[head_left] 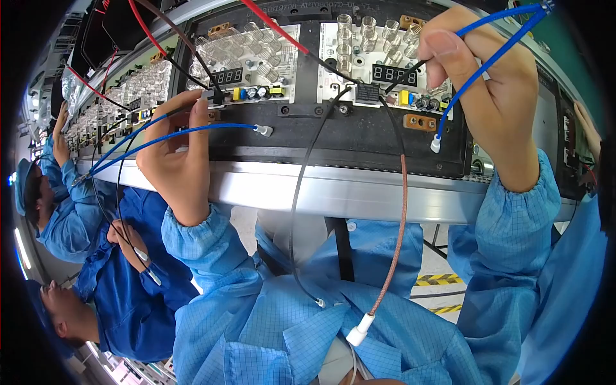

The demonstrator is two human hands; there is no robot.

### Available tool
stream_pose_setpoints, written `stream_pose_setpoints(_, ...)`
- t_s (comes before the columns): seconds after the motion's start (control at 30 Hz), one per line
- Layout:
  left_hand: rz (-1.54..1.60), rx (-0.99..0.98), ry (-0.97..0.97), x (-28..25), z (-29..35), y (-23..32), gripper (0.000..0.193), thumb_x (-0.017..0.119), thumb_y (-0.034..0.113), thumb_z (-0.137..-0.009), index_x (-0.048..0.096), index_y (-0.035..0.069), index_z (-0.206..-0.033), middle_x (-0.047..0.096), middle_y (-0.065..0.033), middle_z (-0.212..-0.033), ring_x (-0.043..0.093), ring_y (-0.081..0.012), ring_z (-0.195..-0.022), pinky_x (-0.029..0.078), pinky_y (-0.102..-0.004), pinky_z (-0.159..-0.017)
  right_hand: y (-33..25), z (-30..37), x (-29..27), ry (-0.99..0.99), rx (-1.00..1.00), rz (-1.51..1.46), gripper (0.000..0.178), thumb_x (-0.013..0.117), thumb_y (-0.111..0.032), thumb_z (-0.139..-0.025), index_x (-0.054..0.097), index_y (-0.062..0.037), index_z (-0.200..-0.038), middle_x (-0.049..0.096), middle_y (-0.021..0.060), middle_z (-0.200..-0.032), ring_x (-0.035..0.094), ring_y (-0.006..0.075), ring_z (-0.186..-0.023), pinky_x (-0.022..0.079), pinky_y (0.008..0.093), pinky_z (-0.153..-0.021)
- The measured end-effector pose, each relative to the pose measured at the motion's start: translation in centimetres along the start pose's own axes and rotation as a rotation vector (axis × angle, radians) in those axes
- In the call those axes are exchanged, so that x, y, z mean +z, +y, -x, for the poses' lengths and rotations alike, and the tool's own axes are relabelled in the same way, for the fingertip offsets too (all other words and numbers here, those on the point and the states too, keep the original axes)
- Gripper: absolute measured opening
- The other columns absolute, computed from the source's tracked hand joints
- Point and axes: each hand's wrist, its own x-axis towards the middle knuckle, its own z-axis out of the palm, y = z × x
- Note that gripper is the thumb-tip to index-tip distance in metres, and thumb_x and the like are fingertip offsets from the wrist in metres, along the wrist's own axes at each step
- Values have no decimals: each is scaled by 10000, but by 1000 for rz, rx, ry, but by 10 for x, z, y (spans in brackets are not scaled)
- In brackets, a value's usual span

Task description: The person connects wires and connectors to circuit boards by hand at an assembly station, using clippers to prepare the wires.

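Note:
My left hand (174,151) is closed in a pinch on a blue wire (131,136), right beside the black relay block (214,97) on the left circuit board (282,70). A joined blue wire runs across that hand and ends in a white connector (262,130). Over the right circuit board (330,48), my right hand (504,86) pinches another blue wire (504,14); a black lead shows at its fingertips, though its join is hidden. This wire's other branch hangs down to a white connector (436,144). Both boards carry coil springs and a dark digit display.
A black wire (300,186) and a brown wire (399,224) droop from the right board over the metal rail (269,192) toward me. Red wires (276,25) cross above. More boards (122,99) line the left, where two people in blue (128,282) are.

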Motion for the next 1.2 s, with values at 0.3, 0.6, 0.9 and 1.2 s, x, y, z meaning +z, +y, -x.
stream_pose_setpoints(0.3,-27,66,30,-4,2,-5,130,679,57,-817,661,18,-940,656,-45,-714,586,-44,-635,413,-159,-513,15,4,3,-73,-100,96,263,472,-162,-960,586,6,-792,556,60,-660,521,96,-538,404,214,-498)
stream_pose_setpoints(0.6,-33,14,-39,-8,1,-4,188,688,61,-811,634,18,-986,540,18,-588,454,9,-522,278,-153,-450,18,5,8,-9,-222,88,112,589,-51,-845,587,29,-767,583,97,-675,540,189,-523,420,272,-482)
stream_pose_setpoints(0.9,77,31,-45,-25,14,-4,274,655,30,-820,592,19,-1087,448,33,-490,357,-2,-456,248,-179,-440,-23,4,19,-108,-252,165,88,635,-72,-775,640,-48,-860,603,70,-672,579,239,-580,471,300,-552)
stream_pose_setpoints(1.2,190,84,-21,-37,23,-10,174,573,14,-863,582,16,-1037,410,24,-487,341,-12,-462,227,-196,-440,20,-45,-39,420,-150,252,148,463,-81,-903,562,5,-970,600,91,-880,597,185,-825,463,282,-716)
